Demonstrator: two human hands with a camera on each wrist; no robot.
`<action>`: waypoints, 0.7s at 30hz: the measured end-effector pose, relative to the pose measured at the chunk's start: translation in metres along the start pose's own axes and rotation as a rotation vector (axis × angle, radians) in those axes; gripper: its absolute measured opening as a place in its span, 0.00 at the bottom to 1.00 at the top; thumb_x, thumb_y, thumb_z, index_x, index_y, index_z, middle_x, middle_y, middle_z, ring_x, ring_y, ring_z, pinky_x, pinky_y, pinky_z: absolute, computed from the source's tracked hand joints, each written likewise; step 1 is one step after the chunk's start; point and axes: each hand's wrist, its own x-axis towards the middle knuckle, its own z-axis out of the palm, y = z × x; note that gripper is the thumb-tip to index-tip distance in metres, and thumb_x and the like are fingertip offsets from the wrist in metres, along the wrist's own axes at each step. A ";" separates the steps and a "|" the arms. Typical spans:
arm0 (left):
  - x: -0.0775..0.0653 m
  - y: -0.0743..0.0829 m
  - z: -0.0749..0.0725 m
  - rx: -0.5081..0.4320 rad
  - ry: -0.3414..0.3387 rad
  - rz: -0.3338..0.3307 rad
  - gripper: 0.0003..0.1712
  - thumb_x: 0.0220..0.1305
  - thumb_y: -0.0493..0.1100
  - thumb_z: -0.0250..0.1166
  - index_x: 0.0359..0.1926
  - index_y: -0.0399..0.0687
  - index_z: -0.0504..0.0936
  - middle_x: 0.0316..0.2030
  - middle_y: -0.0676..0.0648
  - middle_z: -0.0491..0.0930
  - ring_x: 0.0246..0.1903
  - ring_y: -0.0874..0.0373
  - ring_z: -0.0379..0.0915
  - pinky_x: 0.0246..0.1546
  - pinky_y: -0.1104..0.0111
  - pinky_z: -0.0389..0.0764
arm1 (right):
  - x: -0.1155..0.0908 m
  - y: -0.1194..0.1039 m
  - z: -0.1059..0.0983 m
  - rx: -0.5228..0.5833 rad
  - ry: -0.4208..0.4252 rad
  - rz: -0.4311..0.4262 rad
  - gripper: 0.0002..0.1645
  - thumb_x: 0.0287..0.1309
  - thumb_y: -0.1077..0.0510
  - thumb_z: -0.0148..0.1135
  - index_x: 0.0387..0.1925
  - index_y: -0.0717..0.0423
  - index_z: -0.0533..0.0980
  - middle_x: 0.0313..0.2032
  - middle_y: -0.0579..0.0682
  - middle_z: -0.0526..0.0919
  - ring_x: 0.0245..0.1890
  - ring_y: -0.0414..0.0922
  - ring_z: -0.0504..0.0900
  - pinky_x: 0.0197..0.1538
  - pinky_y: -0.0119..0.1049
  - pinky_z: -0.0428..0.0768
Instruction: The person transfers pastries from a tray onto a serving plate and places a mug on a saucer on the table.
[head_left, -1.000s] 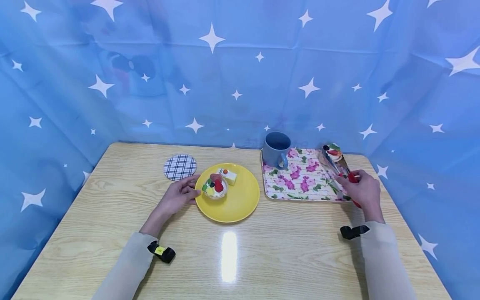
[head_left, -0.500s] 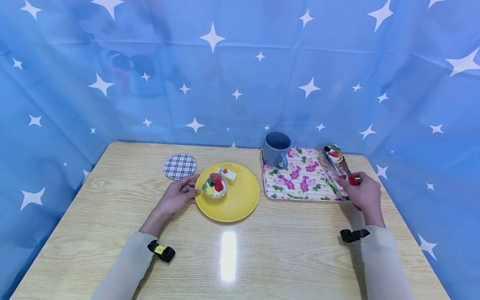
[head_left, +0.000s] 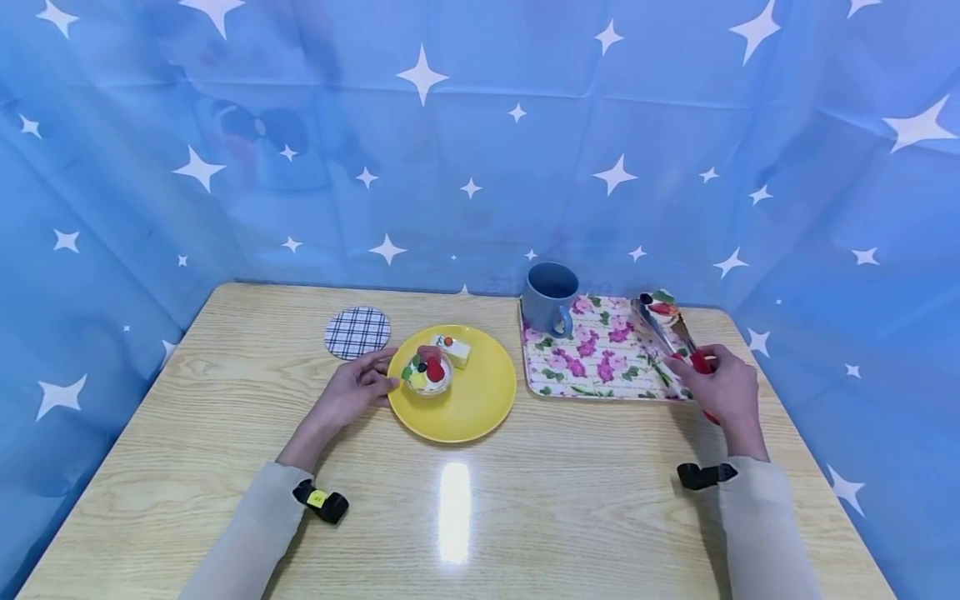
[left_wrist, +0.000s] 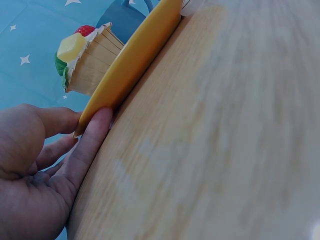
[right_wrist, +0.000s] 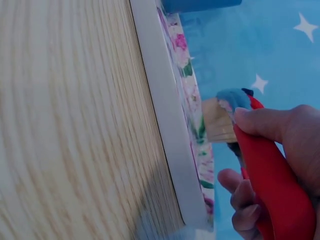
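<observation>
My left hand (head_left: 352, 390) pinches the left rim of a yellow plate (head_left: 483, 396). In the left wrist view, fingers (left_wrist: 60, 120) lie against both the rim's top and its underside. On the plate sit a fruit-topped cupcake (head_left: 429, 373) and a small white and yellow cake piece (head_left: 453, 350). My right hand (head_left: 723, 387) holds red-handled tongs (head_left: 699, 360) over the flowered tray's right end. The tongs' arms stand spread on either side of a second fruit-topped cupcake (head_left: 660, 308). Whether they touch it I cannot tell; the right wrist view partly hides it behind thumb and handle.
A blue-grey mug (head_left: 551, 298) stands on the left end of the flowered tray (head_left: 592, 358). A round checked coaster (head_left: 357, 332) lies behind my left hand. The blue starred curtain (head_left: 465, 150) hangs close behind the wooden table's (head_left: 360, 533) back edge.
The tongs' arms have spread farther apart around the second cupcake, the left one shifting left. My left hand and the plate hold still.
</observation>
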 end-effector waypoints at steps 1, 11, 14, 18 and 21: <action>0.000 0.000 0.000 0.001 0.001 -0.001 0.34 0.72 0.37 0.64 0.76 0.50 0.67 0.55 0.36 0.76 0.41 0.59 0.78 0.43 0.67 0.91 | -0.001 -0.001 0.000 0.001 0.001 -0.002 0.52 0.63 0.27 0.60 0.65 0.70 0.69 0.53 0.72 0.78 0.45 0.63 0.79 0.30 0.37 0.84; 0.000 0.000 0.000 0.011 0.006 -0.005 0.33 0.73 0.38 0.64 0.76 0.50 0.67 0.53 0.37 0.76 0.41 0.58 0.79 0.42 0.68 0.91 | -0.009 -0.010 0.000 -0.004 0.002 -0.018 0.51 0.63 0.29 0.61 0.67 0.68 0.68 0.55 0.72 0.76 0.48 0.64 0.77 0.39 0.49 0.89; 0.000 0.000 0.000 0.009 0.003 -0.004 0.34 0.73 0.38 0.64 0.76 0.49 0.67 0.53 0.37 0.76 0.42 0.58 0.79 0.42 0.67 0.91 | -0.012 -0.014 0.000 0.001 0.004 -0.030 0.52 0.63 0.28 0.61 0.67 0.67 0.69 0.55 0.72 0.77 0.48 0.64 0.78 0.39 0.50 0.89; 0.000 0.000 0.000 0.008 0.005 -0.004 0.33 0.73 0.38 0.63 0.76 0.50 0.67 0.54 0.37 0.76 0.42 0.59 0.79 0.42 0.67 0.91 | -0.015 -0.017 -0.001 0.002 0.014 -0.052 0.51 0.63 0.28 0.61 0.66 0.67 0.69 0.54 0.72 0.78 0.47 0.64 0.79 0.38 0.49 0.89; 0.001 0.001 0.000 0.012 0.005 -0.005 0.33 0.73 0.37 0.63 0.76 0.50 0.67 0.54 0.38 0.76 0.42 0.59 0.79 0.42 0.67 0.91 | -0.016 -0.019 -0.002 0.000 0.020 -0.061 0.50 0.63 0.28 0.61 0.66 0.67 0.69 0.54 0.72 0.78 0.47 0.63 0.80 0.38 0.50 0.89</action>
